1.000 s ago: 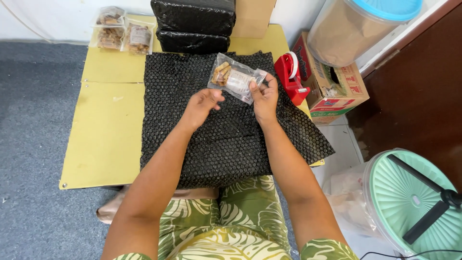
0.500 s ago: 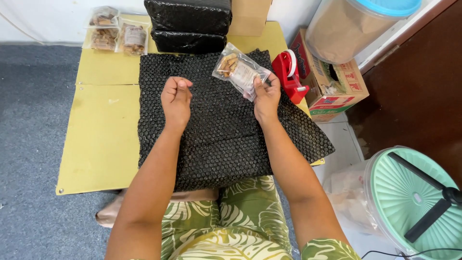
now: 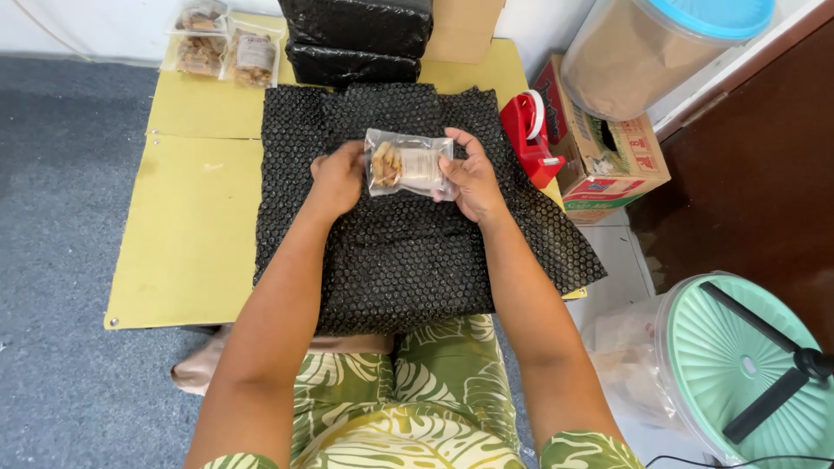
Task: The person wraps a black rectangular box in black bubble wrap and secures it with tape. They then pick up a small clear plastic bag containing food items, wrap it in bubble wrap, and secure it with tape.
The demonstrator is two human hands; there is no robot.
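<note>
Grey carpet [image 3: 61, 217] fills the left of the frame. On it lies a low yellow board [image 3: 187, 234], running from upper left to centre.

Upper left, on the board's far end: three clear snack packets [image 3: 224, 43], lying flat in a cluster, brown contents visible.

Top centre: two wrapped black bundles [image 3: 356, 39], stacked, with a brown cardboard piece [image 3: 467, 26] just beside them on the right.

Centre: sheet of black bubble wrap [image 3: 400, 252], spread flat over the board, near edge reaching the lap in green leaf-print fabric [image 3: 400, 408].

Left hand [image 3: 337, 178]: over the wrap, centre frame, fingers closed on the left edge of a clear snack pouch [image 3: 408, 163].

The pouch is held just above the bubble wrap, roughly level, brown pieces showing at its left end, pale label toward the right.

Right hand [image 3: 473, 178]: grasping the pouch's right edge, thumb on top, fingers curled behind.

Right of the wrap: red tape dispenser [image 3: 534, 135], touching the wrap's upper right corner.

Beside it, an open printed cardboard box [image 3: 608, 152].

Upper right: large clear jar with blue lid [image 3: 660, 48], tilted in view, brown contents.

Lower right: clear container with mint-green lid [image 3: 747, 365], dark handle-like bar across it.
</note>
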